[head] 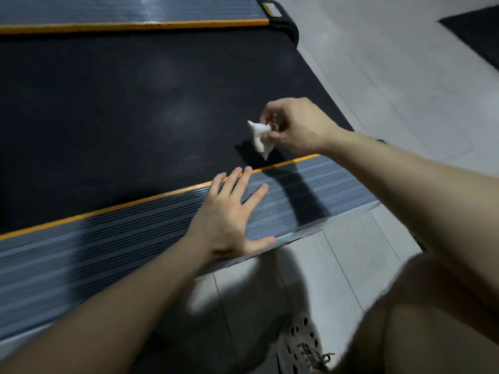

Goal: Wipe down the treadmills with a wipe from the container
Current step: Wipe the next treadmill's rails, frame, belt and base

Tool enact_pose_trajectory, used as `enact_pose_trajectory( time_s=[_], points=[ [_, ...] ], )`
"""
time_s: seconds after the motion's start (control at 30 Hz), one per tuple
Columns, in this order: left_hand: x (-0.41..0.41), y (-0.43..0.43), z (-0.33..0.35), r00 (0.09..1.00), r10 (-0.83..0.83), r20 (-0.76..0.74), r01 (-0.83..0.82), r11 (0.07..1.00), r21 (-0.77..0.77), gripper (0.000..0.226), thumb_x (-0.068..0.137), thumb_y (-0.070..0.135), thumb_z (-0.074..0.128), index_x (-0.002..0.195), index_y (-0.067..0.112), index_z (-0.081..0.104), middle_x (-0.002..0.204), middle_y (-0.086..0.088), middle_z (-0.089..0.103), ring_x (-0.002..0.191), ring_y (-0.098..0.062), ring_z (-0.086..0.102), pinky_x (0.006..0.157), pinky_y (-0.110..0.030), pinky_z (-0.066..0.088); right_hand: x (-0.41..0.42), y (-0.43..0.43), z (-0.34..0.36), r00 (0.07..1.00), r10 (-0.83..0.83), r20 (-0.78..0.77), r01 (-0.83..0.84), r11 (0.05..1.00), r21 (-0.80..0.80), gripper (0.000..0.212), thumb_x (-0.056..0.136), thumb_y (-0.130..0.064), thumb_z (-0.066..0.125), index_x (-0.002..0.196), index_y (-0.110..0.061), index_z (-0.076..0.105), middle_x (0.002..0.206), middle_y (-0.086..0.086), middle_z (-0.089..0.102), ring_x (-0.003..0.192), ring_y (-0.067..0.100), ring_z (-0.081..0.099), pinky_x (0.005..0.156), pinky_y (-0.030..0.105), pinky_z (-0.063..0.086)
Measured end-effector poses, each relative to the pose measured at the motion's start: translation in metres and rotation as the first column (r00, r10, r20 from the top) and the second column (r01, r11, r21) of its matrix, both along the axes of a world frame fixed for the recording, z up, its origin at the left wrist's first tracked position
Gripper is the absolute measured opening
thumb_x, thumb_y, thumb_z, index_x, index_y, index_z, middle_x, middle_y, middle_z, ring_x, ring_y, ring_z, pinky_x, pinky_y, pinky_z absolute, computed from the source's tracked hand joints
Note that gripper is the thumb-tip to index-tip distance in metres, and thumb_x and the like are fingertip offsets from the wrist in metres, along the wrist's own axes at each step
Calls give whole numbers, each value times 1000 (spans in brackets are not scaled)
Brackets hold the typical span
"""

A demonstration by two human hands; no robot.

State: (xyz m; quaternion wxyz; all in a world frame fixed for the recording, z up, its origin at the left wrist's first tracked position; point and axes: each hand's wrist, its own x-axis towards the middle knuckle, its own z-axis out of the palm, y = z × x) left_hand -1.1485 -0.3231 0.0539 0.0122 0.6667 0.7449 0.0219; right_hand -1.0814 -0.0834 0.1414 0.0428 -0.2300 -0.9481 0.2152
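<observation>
A treadmill deck fills the upper left, with a black belt [121,109] between two ribbed grey side rails edged in orange. My right hand [294,125] pinches a crumpled white wipe [259,139], which hangs just above the belt near the near rail. My left hand [232,214] lies flat with spread fingers on the near side rail [108,238], fingertips reaching the orange stripe. The wipe container is out of view.
The far side rail [135,12] ends in a black end cap [283,20] at the top. Light grey floor tiles [391,76] lie to the right and below. My knee [432,319] and a shoe [302,346] are at the bottom right. A dark mat [475,33] sits top right.
</observation>
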Motion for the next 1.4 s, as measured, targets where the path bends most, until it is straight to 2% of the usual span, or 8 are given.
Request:
enact_pose_trajectory(
  time_s=[0.1,0.43,0.6,0.8,1.03,1.23,1.33,1.4],
  points=[
    [2,1,0,995,43,-86,-50,995,-86,112,84,98,34,171,28,26,178,-20,11,165,-37,14,130,-57,14,15,-2,-6,997,10,-81,-17,996,-87,18,91,-34,79,101,-23,68,87,-8,67,82,17,63,70,32,44],
    [7,3,8,990,133,-43,-139,976,-167,110,80,105,27,170,47,4,181,1,-7,166,-17,-11,135,-49,2,86,20,-11,982,-175,-74,109,841,-530,12,100,-31,74,103,-21,80,86,0,80,72,13,71,78,40,64],
    [6,0,3,989,149,9,-147,982,-122,111,77,106,31,170,47,10,181,4,-6,166,-13,-11,135,-47,1,109,21,-43,950,-257,179,276,956,-95,58,96,-44,73,146,-19,56,140,15,54,114,37,65,97,40,51],
    [2,1,-1,988,146,42,-142,986,-92,113,75,106,35,170,46,15,181,4,-3,166,-13,-9,135,-47,2,105,25,-65,979,-199,34,199,980,-24,32,103,-29,64,133,-18,67,139,9,52,111,34,66,99,43,54],
    [3,1,2,986,151,65,-146,986,-78,112,76,104,36,169,46,16,181,3,-2,166,-15,-7,134,-47,1,69,39,-63,980,-177,89,171,982,76,47,101,-18,62,146,-29,59,147,6,50,125,33,60,100,44,55],
    [1,2,2,990,138,36,-135,988,-73,113,77,105,35,170,43,17,181,-1,1,167,-18,-4,134,-48,3,34,58,-66,884,-465,43,466,884,-21,41,103,-50,54,111,-17,77,121,17,63,109,38,63,88,39,50],
    [2,-2,-2,994,111,-16,-112,992,-62,112,80,105,32,170,38,24,181,-6,9,167,-22,7,134,-49,10,44,62,-70,851,-502,155,518,851,-86,30,82,-39,76,91,-11,75,87,6,72,85,28,68,60,27,44],
    [3,1,1,993,113,-42,-114,993,-16,104,86,100,32,165,33,40,175,-9,30,162,-27,28,130,-49,22,52,59,-74,856,-480,193,507,853,-126,32,75,-34,77,97,-13,66,83,4,69,82,27,67,57,28,43]
  ],
)
